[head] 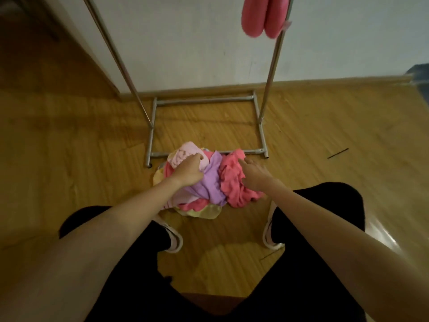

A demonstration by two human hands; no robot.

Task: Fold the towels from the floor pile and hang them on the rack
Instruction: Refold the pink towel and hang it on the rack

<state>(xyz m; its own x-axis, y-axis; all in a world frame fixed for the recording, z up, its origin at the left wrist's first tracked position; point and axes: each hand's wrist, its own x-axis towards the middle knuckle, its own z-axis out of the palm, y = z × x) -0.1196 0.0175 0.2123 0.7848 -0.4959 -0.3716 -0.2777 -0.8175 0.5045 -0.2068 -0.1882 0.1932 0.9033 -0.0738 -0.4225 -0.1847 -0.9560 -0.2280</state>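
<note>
A pile of crumpled towels lies on the wooden floor at the foot of the metal rack (206,101). It holds a light pink towel (185,152), a purple towel (212,180), a coral pink towel (233,182) and a yellow towel (204,213). My left hand (189,171) rests on the pile with its fingers curled into the light pink and purple cloth. My right hand (251,174) lies on the coral pink towel with fingers spread. Two folded pink towels (262,15) hang from the rack's top at the upper right.
The rack's base frame stands against a white wall (197,43). My black trouser legs and white shoes (173,238) are just behind the pile. A thin dark stick (337,153) lies on the floor to the right.
</note>
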